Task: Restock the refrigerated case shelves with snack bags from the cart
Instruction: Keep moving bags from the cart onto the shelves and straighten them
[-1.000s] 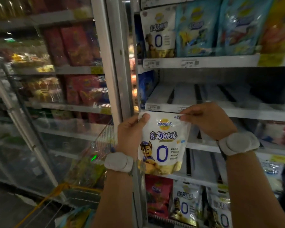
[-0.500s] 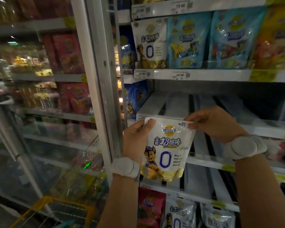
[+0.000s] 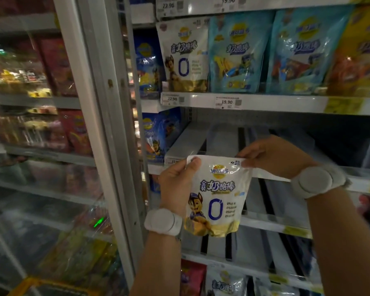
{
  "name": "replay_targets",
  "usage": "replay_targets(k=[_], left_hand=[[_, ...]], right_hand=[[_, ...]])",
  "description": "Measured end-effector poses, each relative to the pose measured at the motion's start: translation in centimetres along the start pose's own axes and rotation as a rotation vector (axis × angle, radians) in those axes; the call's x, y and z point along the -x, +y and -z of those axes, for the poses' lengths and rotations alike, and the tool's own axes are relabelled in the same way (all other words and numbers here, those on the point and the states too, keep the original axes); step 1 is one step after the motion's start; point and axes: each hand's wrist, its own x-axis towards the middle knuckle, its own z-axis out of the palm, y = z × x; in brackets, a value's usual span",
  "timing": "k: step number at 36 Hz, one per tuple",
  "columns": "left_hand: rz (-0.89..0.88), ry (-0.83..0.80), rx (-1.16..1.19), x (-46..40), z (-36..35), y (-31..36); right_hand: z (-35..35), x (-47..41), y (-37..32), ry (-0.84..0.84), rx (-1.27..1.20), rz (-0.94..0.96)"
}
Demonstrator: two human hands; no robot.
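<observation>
A white snack bag [image 3: 217,195] with a cartoon dog and a blue "0" hangs upright in front of the open case. My left hand [image 3: 175,184] grips its top left corner and left edge, thumb on the front. My right hand [image 3: 271,155] pinches the top right corner. Just behind the bag runs a mostly bare white shelf [image 3: 222,142] with black divider rails. A matching white bag [image 3: 185,56] stands on the shelf above, at its left end.
Light-blue bags [image 3: 235,52] and orange bags [image 3: 363,54] fill the upper shelf. A dark-blue bag [image 3: 158,135] sits left of the bare shelf. The door frame [image 3: 98,124] stands to the left, with a glass door and the yellow cart [image 3: 51,287] below it. More bags [image 3: 224,283] lie on the bottom shelf.
The view has tilted upward, bringing the upper shelf into fuller sight. Both hands keep the same hold on the bag, which has risen slightly toward the bare shelf.
</observation>
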Motion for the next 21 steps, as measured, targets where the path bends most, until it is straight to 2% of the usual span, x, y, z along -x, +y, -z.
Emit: replay_targets(k=[6, 11, 17, 21], left_hand=[[-0.021, 0.005, 0.02, -2.8, -0.4, -0.5], [-0.027, -0.017, 0.041, -4.5, -0.6, -0.4], [-0.043, 0.008, 0.065, -6.6, -0.5, -0.2], [-0.095, -0.004, 0.081, -7.7, -0.2, -0.3]], right_hand=[[1.1, -4.2, -1.7, -0.139, 0.127, 0.078], [0.9, -7.2, -3.3, -0.095, 0.147, 0.166], [0.3, -9.6, -4.5, -0.179, 0.291, 0.21], [0.2, -11.1, -5.0, -0.158, 0.336, 0.243]])
